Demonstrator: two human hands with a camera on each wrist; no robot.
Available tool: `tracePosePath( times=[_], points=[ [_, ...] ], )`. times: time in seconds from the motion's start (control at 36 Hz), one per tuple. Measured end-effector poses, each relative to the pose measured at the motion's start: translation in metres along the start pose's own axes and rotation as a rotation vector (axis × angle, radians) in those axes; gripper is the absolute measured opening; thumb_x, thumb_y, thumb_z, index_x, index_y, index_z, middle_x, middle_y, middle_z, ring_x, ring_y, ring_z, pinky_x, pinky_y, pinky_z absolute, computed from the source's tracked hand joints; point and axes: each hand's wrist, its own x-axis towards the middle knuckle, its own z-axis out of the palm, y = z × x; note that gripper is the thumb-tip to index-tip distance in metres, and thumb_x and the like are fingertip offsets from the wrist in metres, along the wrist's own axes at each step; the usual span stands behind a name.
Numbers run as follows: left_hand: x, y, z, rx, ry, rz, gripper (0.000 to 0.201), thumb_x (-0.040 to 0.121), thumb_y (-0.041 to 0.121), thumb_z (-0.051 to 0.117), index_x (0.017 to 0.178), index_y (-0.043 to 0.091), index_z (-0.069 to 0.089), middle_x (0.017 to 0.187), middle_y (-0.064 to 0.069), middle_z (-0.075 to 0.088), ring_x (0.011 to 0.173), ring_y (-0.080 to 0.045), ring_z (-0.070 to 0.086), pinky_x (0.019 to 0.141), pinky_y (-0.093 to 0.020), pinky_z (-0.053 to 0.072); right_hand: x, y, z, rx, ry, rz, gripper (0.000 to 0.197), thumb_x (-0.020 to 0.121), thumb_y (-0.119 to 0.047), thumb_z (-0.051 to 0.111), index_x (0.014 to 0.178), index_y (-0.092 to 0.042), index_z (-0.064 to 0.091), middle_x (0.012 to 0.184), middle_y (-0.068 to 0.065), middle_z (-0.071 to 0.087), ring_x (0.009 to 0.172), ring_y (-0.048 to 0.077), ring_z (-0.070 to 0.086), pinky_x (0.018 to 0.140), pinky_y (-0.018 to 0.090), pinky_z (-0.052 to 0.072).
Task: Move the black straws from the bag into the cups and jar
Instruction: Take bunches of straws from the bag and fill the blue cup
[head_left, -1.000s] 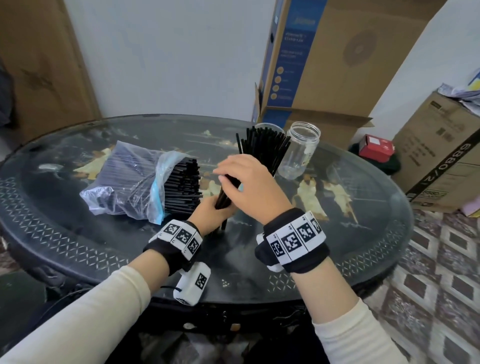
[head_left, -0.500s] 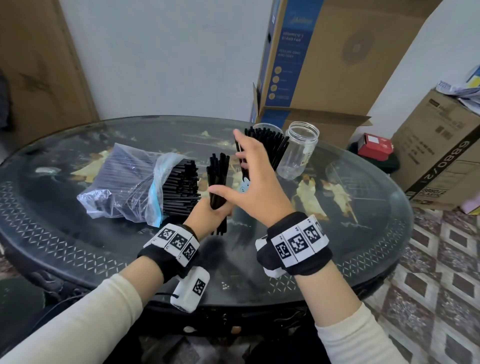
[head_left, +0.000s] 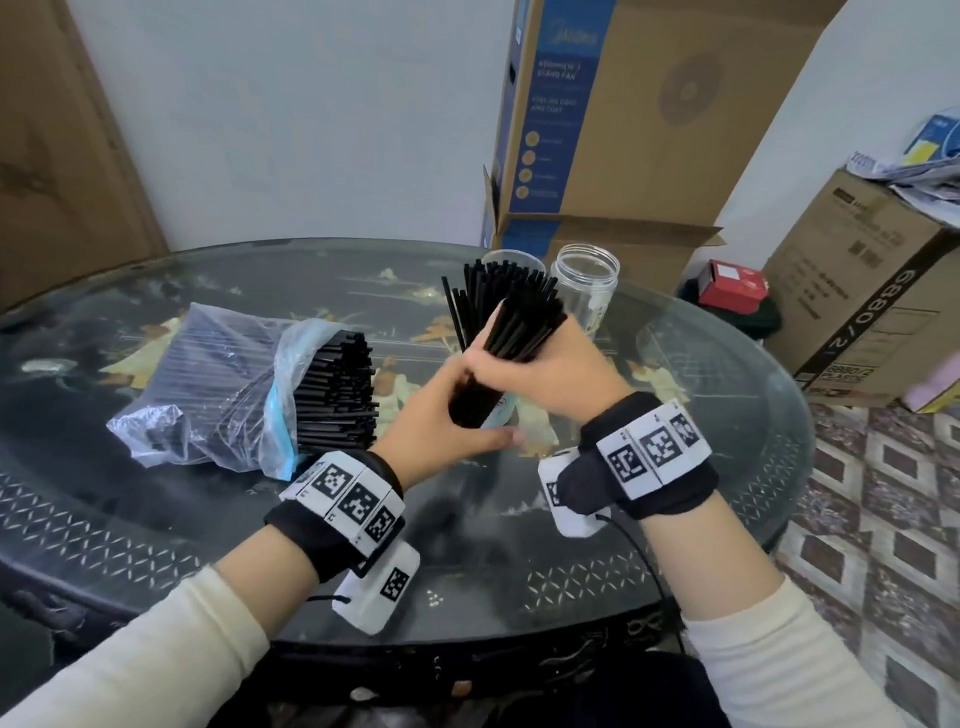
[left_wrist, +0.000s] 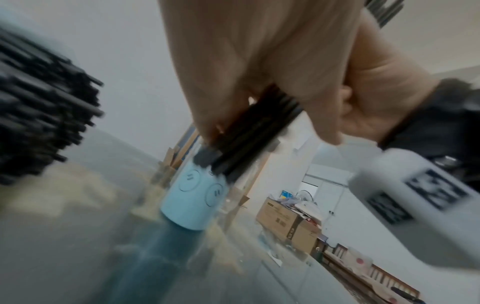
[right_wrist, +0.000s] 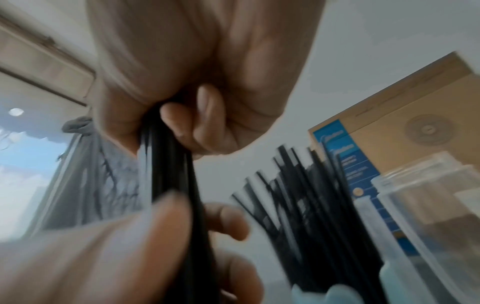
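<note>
Both hands hold one bundle of black straws (head_left: 514, 338) tilted up to the right, over the table's middle. My left hand (head_left: 447, 415) grips its lower end. My right hand (head_left: 556, 364) curls round its middle, and the fingers (right_wrist: 187, 121) show wrapped on the straws (right_wrist: 171, 174). Just behind and below stands a light blue cup (left_wrist: 194, 199) with several straws (head_left: 488, 286) fanning out. A clear jar (head_left: 584, 286) and a clear cup rim (head_left: 511, 257) stand behind it. The plastic bag (head_left: 208, 384) lies at left, straws (head_left: 337, 395) poking from its mouth.
The round glass-topped table (head_left: 156, 530) has a dark patterned rim. Large cardboard boxes (head_left: 649, 130) stand behind the jar, and another box (head_left: 872, 291) sits on the floor at right with a red box (head_left: 732, 283) beside it.
My right hand left the bundle, reached open toward the cup's straws, then came back and gripped the bundle. The bundle now tilts right and sits higher, in front of the blue cup.
</note>
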Motion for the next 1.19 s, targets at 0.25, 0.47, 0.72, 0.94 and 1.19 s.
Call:
tracePosePath(
  times=[0.25, 0.47, 0.72, 0.94, 1.19],
  points=[
    [0.057, -0.028, 0.021, 0.092, 0.183, -0.093, 0.141, 0.040, 0.059, 0.088, 0.148, 0.025, 0.005, 0.150, 0.000, 0.022, 0.139, -0.018, 0.024, 0.115, -0.042, 0.028, 0.028, 0.008, -0.050, 0.010, 0.245, -0.041, 0.009, 0.086, -0.009, 0.068, 0.083, -0.001, 0.070, 0.083, 0.002, 0.071, 0.082, 0.006, 0.066, 0.072, 0.012, 0.048],
    [0.094, -0.036, 0.023, 0.031, 0.068, -0.160, 0.095, 0.059, 0.023, 0.087, 0.135, 0.026, 0.030, 0.122, 0.007, 0.055, 0.113, -0.014, 0.055, 0.091, -0.034, 0.048, 0.051, 0.026, -0.048, -0.094, 0.261, 0.030, 0.034, 0.083, -0.014, 0.065, 0.055, -0.017, 0.048, 0.048, -0.015, 0.048, 0.047, 0.000, 0.046, 0.051, 0.015, 0.037],
    [0.094, -0.045, 0.023, 0.044, 0.069, -0.123, 0.070, 0.063, 0.023, 0.086, 0.121, 0.030, 0.048, 0.107, 0.019, 0.060, 0.100, 0.001, 0.058, 0.082, -0.026, 0.049, 0.059, 0.042, -0.022, -0.413, 0.230, -0.111, 0.037, 0.081, -0.025, 0.063, 0.060, -0.030, 0.033, 0.057, -0.010, 0.040, 0.057, 0.004, 0.046, 0.056, 0.016, 0.030],
    [0.090, -0.039, 0.019, 0.078, 0.081, -0.152, 0.090, 0.062, 0.030, 0.089, 0.135, 0.031, 0.037, 0.107, 0.022, 0.052, 0.107, -0.005, 0.051, 0.085, -0.022, 0.039, 0.055, 0.047, -0.020, -0.632, 0.245, -0.004, 0.024, 0.083, -0.049, 0.063, 0.072, -0.034, 0.047, 0.067, -0.013, 0.051, 0.075, 0.012, 0.057, 0.062, 0.029, 0.045],
    [0.089, -0.040, 0.019, 0.078, 0.082, -0.141, 0.093, 0.063, 0.032, 0.088, 0.139, 0.031, 0.035, 0.112, 0.020, 0.051, 0.106, -0.003, 0.049, 0.086, -0.021, 0.037, 0.047, 0.040, -0.019, -0.348, 0.430, -0.139, 0.062, 0.075, -0.045, 0.077, 0.125, -0.022, 0.049, 0.113, -0.010, 0.054, 0.111, 0.014, 0.047, 0.097, 0.040, 0.045]
  ],
)
